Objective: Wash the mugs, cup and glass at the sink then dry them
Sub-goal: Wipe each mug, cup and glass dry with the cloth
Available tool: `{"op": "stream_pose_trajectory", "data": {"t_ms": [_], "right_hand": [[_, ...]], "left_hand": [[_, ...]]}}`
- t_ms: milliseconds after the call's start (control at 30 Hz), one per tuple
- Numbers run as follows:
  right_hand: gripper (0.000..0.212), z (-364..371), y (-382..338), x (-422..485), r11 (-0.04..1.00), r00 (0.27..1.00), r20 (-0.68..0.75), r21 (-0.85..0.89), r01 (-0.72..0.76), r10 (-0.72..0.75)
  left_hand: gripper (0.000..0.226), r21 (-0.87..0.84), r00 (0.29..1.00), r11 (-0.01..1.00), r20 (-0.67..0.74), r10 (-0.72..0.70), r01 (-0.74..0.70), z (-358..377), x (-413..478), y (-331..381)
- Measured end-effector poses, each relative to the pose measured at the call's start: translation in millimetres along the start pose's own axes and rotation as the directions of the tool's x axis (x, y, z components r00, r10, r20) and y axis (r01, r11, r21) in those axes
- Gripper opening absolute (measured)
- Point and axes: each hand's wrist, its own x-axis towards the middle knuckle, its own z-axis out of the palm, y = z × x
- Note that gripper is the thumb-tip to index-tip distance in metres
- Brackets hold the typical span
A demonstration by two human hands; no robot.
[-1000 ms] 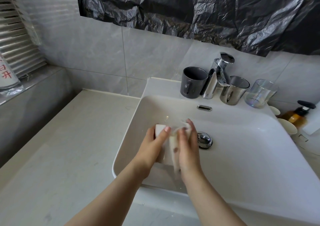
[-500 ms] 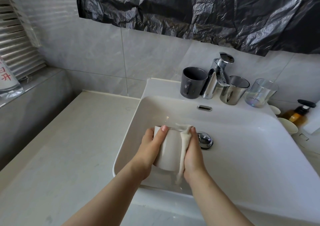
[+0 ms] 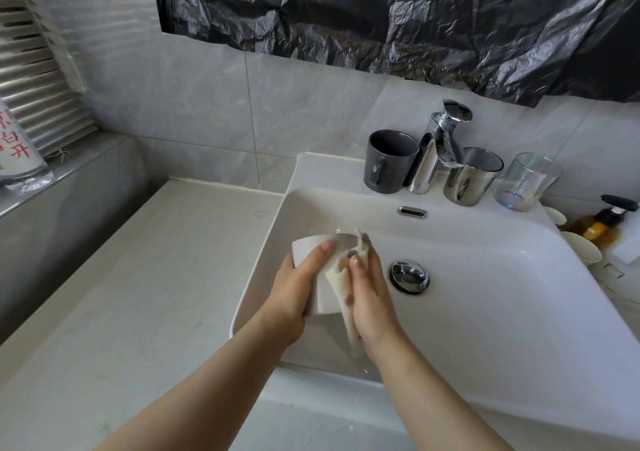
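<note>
The white cup was held in the air over the left part of the sink, and it looked smooth and probably wet. If the grip became loose, the cup could slip and fall on the hard basin, where it might chip or crack. A strong rub with the cloth could also push the cup out of the holding hand, because that hand supported it from one side only. The long end of the cloth hung down toward the near wall of the sink, and it could drip water over the front edge.

The left hand gripped the cup from its left side, with the thumb laid across the wall near the rim; its other fingers were hidden behind the cup. The right hand pressed the cloth against the right side of the cup. Its fingers were almost straight, and its thumb seemed to pinch a fold of the cloth. The two hands were close together, with only the cup and the cloth between them.

The grey mug, the metal mug and the glass stood on the back ledge of the sink, untouched.
</note>
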Motion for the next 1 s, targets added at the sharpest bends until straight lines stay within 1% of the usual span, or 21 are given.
{"op": "stream_pose_trajectory", "data": {"t_ms": [33, 67, 100, 133, 167, 233, 300, 367, 433, 500, 567, 600, 667, 700, 733, 767, 800, 867, 900, 933, 1000], "right_hand": [[0.068, -4, 1, 3, 0.999, 0.998, -0.051, 0.039, -0.026, 0.028], [0.092, -8, 3, 8, 0.987, 0.988, -0.093, 0.121, -0.109, 0.121], [0.107, -12, 7, 12, 0.949, 0.96, -0.123, 0.228, -0.22, 0.252], [0.112, -17, 15, 18, 0.923, 0.928, -0.176, 0.269, -0.276, 0.329], [0.105, -17, 19, 21, 0.929, 0.915, -0.233, 0.251, -0.27, 0.329], [0.078, -12, 11, 14, 0.979, 0.936, -0.289, 0.03, -0.202, 0.201], [0.051, -4, 7, 4, 0.97, 0.977, -0.203, -0.217, -0.108, 0.064], [0.034, -3, 9, 2, 0.968, 0.99, -0.094, -0.216, -0.125, 0.107], [0.044, -7, 5, 3, 0.966, 0.972, -0.104, -0.126, -0.225, 0.213], [0.047, -9, -1, 5, 0.937, 0.93, -0.12, 0.047, -0.345, 0.348], [0.044, -10, -2, 7, 0.914, 0.91, -0.115, 0.134, -0.383, 0.398], [0.044, -9, -1, 5, 0.918, 0.909, -0.138, 0.125, -0.377, 0.393], [0.04, -10, 6, 5, 0.963, 0.943, -0.212, -0.027, -0.267, 0.256], [0.034, -9, 9, 5, 0.969, 0.962, -0.234, -0.165, -0.182, 0.141], [0.027, -7, 11, 2, 0.955, 0.972, -0.233, -0.281, -0.095, 0.028], [0.025, -5, 12, 1, 0.945, 0.98, -0.194, -0.325, -0.025, -0.04], [0.033, -2, 12, -1, 0.948, 0.986, -0.145, -0.317, 0.027, -0.076], [0.057, 1, 14, 0, 0.962, 0.991, -0.083, -0.262, 0.08, -0.105], [0.062, 2, 14, 0, 0.968, 0.992, -0.06, -0.23, 0.096, -0.113], [0.061, 2, 12, 1, 0.978, 0.992, -0.053, -0.183, 0.102, -0.113], [0.04, -2, 9, 1, 0.998, 0.996, -0.065, 0.024, 0.066, -0.065]], "left_hand": [[0.078, 0.008, 0.999, 1.0, 0.044, -0.009, 0.009, 1, -2, -1], [0.078, 0.02, 0.996, 1.0, 0.091, -0.02, 0.018, 2, -4, -1], [0.078, 0.034, 0.991, 0.999, 0.128, -0.03, 0.026, 4, -7, -2], [0.079, 0.037, 0.989, 0.999, 0.144, -0.036, 0.031, 5, -9, -3], [0.08, 0.032, 0.992, 0.999, 0.125, -0.028, 0.024, 6, -9, -3], [0.084, -0.011, 1.0, 1.0, 0.013, 0.007, -0.007, 5, -5, -4], [0.085, -0.053, 0.995, 0.998, -0.099, 0.023, -0.029, 1, 0, -2], [0.084, -0.018, 0.988, 0.999, -0.149, 0.034, -0.037, -2, 2, -2], [0.082, 0.078, 0.992, 0.996, -0.118, 0.053, -0.044, -2, -1, -2], [0.081, 0.145, 0.998, 0.989, -0.043, 0.041, -0.035, 1, -6, -2], [0.079, 0.165, 0.999, 0.986, -0.009, 0.041, -0.039, 4, -9, -2], [0.077, 0.167, 0.998, 0.984, -0.02, 0.061, -0.057, 6, -9, -3], [0.074, 0.168, 0.991, 0.981, -0.073, 0.112, -0.099, 8, -10, -4], [0.074, 0.161, 0.985, 0.98, -0.109, 0.133, -0.114, 8, -9, -4], [0.074, 0.152, 0.98, 0.982, -0.146, 0.137, -0.115, 7, -8, -4], [0.076, 0.136, 0.976, 0.985, -0.173, 0.129, -0.106, 6, -6, -2], [0.078, 0.117, 0.978, 0.989, -0.176, 0.113, -0.093, 5, -5, -1], [0.078, 0.061, 0.99, 0.994, -0.109, 0.092, -0.086, 2, -3, 1], [0.077, 0.043, 0.994, 0.996, -0.065, 0.086, -0.083, 1, -4, 2], [0.076, 0.034, 0.997, 0.996, -0.025, 0.078, -0.077, 1, -5, 3], [0.075, 0.029, 0.997, 0.997, -0.009, 0.076, -0.076, 3, -6, 1]]}}
